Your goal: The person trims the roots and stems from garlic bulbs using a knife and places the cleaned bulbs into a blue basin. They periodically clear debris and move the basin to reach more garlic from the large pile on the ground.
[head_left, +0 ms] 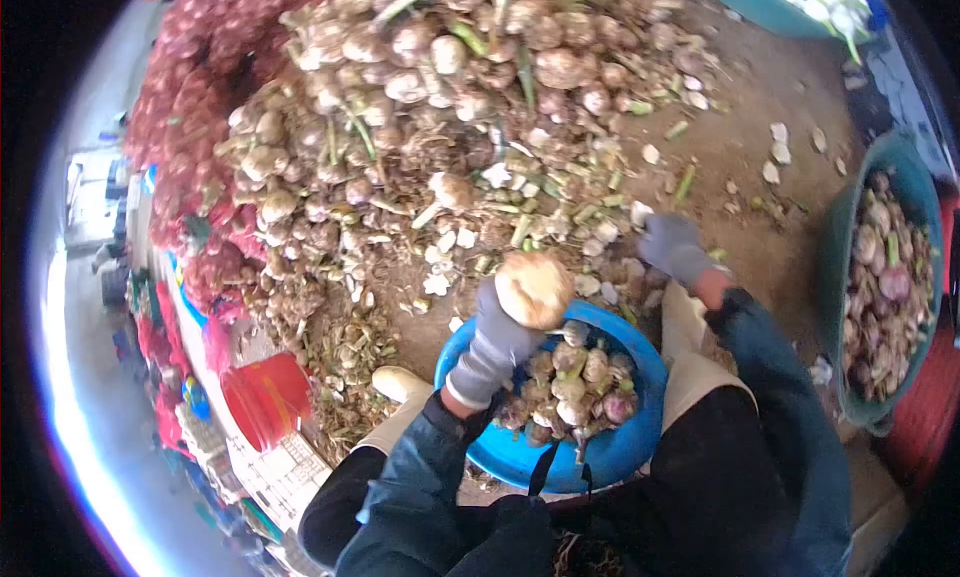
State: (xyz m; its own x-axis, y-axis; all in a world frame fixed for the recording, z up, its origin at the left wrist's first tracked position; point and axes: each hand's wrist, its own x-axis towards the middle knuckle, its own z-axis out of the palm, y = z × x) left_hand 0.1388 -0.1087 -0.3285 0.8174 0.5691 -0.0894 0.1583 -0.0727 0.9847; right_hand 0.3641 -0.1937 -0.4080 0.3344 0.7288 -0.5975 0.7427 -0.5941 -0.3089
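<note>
My left hand (500, 332), in a grey glove, is closed round a large pale garlic bulb (534, 290) above the rim of a blue basin (625, 462). Inside that basin, between my legs, lie several garlic bulbs (570, 387) with short stems. My right hand (677, 249), gloved too, reaches out to the right of the basin over the floor scraps. Its fingers are blurred, and whether they hold anything cannot be made out.
A large heap of garlic (400, 77) spreads ahead, with red mesh sacks (190, 127) at its left. A red bucket (265, 402) stands at left. On the right is a green tub (840, 277) of bulbs; another tub (765, 7) holds white ones.
</note>
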